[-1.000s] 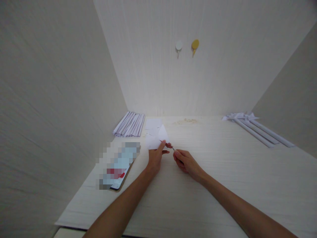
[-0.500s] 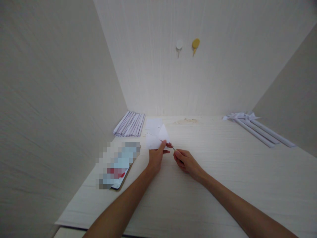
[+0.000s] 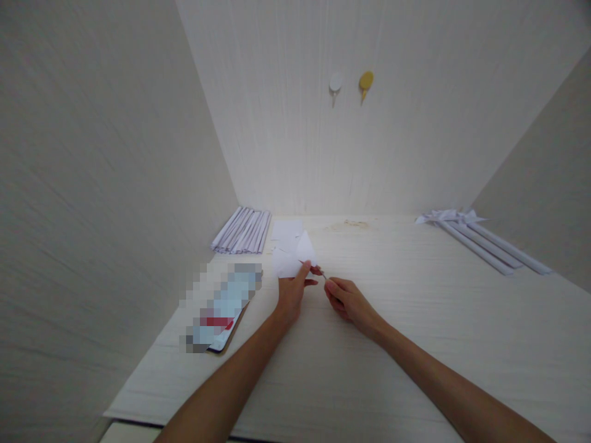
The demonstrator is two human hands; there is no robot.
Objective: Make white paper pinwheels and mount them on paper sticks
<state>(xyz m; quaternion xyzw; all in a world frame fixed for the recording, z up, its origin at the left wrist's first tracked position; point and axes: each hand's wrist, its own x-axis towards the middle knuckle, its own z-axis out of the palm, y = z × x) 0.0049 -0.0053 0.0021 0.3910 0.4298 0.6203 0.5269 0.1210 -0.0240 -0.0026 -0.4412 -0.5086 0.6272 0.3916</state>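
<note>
Head view: left hand [image 3: 290,296] grip on folded paper [image 3: 292,255], apparently.

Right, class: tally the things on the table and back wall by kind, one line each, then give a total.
Wall hooks: 2, white hook and yellow hook
Bundles of folded paper strips: 1
Groups of rolled paper sticks: 1
Loose white paper pieces: 2, one in the left hand, one flat behind
Small scissors: 1, in the right hand
Total: 7
</note>
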